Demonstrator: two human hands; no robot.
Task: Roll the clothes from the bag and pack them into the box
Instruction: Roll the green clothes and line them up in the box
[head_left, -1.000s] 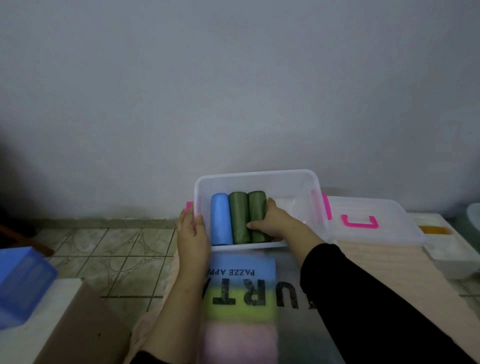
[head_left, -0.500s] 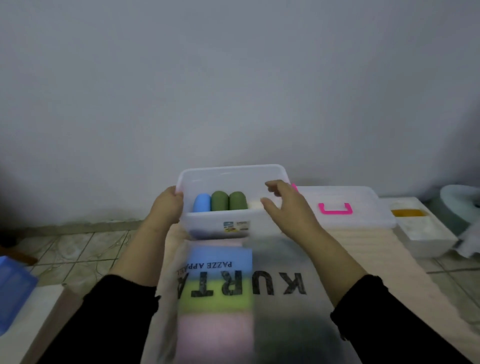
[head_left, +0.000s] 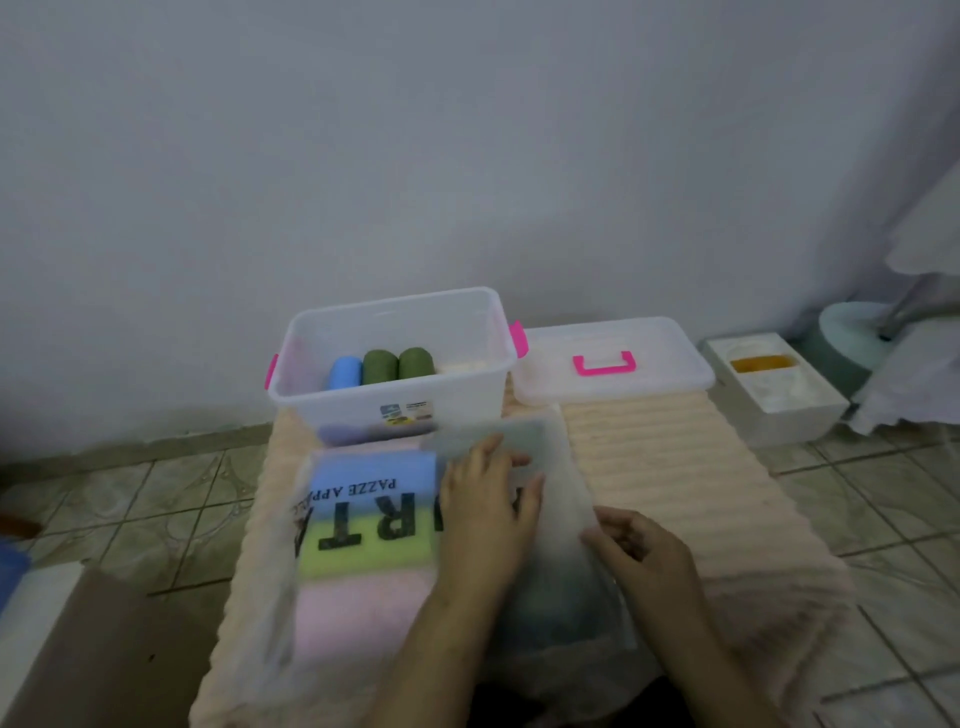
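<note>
Clear plastic makes up the box (head_left: 395, 400), which sits on a peach ribbed mat (head_left: 649, 467) by the grey wall. Inside the box lie three rolled clothes side by side: a blue roll (head_left: 345, 372) and two green rolls (head_left: 397, 365). Just in front of the box lies the see-through bag (head_left: 561, 519) with folded clothes (head_left: 363, 545) in blue, green and pink inside it. The left hand (head_left: 485, 506) lies flat and open on top of the bag. The right hand (head_left: 641, 545) pinches the bag's right edge with curled fingers. To the right of the box rests its lid (head_left: 613, 364) with a pink handle.
</note>
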